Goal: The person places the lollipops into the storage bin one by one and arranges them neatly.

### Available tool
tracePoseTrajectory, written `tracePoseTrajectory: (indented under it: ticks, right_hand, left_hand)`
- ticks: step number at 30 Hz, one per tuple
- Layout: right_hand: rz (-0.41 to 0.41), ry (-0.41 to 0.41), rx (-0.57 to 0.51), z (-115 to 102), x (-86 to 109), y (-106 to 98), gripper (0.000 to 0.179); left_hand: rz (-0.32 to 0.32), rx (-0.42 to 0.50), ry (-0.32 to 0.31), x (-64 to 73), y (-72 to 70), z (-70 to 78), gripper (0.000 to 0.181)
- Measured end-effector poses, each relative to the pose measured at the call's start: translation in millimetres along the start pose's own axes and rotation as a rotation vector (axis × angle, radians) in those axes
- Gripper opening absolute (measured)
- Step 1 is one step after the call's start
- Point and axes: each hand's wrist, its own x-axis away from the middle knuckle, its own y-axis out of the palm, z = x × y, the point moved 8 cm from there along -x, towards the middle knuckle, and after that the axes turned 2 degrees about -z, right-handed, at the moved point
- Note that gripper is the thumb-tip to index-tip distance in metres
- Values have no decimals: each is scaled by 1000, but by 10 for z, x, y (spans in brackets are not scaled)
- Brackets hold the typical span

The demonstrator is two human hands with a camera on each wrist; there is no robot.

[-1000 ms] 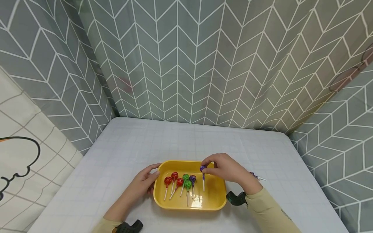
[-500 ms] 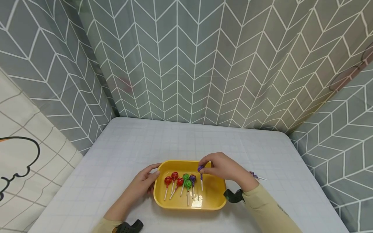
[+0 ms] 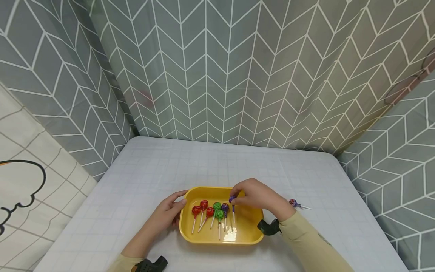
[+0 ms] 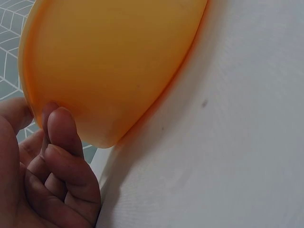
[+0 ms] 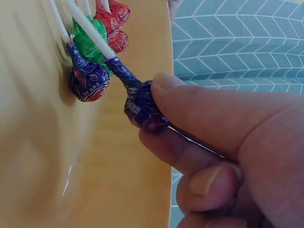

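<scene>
My right hand (image 3: pixel 256 194) pinches a purple-wrapped lollipop (image 5: pixel 142 104) by its candy head, between thumb and fingers. Its white stick points toward the near side, over the right half of the yellow tray (image 3: pixel 249 234). Just left of it lies another purple lollipop (image 3: pixel 225 207) in the tray, with a green lollipop (image 3: pixel 219 215) and a red lollipop (image 3: pixel 196 210) farther left among several. At the tray's left end my left hand (image 3: pixel 168 211) grips the rim. In the left wrist view, curled fingers (image 4: pixel 64 130) touch the tray's outer wall.
One more purple-and-red lollipop (image 3: pixel 294 203) lies on the white table (image 3: pixel 136 181), to the right of the tray beyond the right forearm. Grey patterned curtains (image 3: pixel 217 75) surround the table's back and sides.
My right hand has moved slightly left with the purple lollipop, closer to the other lollipops. The loose lollipop on the table shows more now. The left hand stays at the tray.
</scene>
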Motion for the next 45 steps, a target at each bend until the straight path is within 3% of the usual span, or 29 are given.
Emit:
tracePoseTrajectory:
  ticks: [16,45]
  right_hand:
    - [-11,23,10,18,-35,81,16]
    - [-46,119,66,57,-43,157,13]
  left_hand:
    - [14,6,-50,10,-9,-30,39]
    - [20,-27,-15,12,-4,3,39]
